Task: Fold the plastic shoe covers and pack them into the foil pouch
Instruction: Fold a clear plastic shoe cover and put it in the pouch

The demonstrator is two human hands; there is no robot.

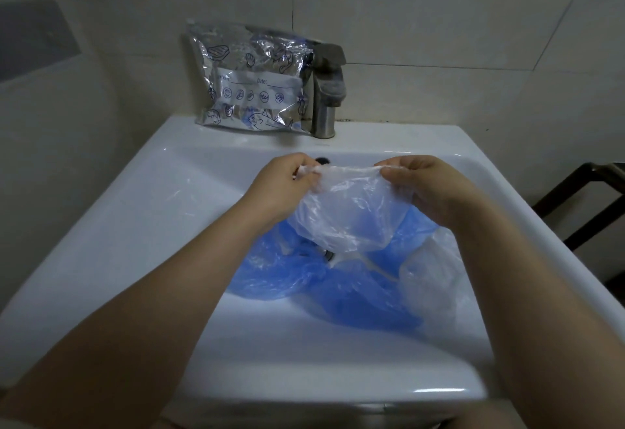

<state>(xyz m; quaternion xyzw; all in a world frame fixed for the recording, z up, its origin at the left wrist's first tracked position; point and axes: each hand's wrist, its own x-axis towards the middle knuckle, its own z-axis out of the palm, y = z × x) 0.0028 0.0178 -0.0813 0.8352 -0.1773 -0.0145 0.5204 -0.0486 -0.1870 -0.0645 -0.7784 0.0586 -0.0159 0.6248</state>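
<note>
Now, step: folding one clear shoe cover (351, 212).
Left hand (280, 188): pinching its elastic rim.
Right hand (429, 188): pinching the opposite end.
Next: likely fold halves together.
Foil pouch (250, 80): beyond both hands, beside the faucet (326, 90).

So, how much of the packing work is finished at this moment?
Some looks done: the foil pouch beside the faucet already shows blue plastic inside. In hand: the left hand and right hand pinch a clear shoe cover by its edge. Left: blue covers and another clear cover lie in the sink.
</note>
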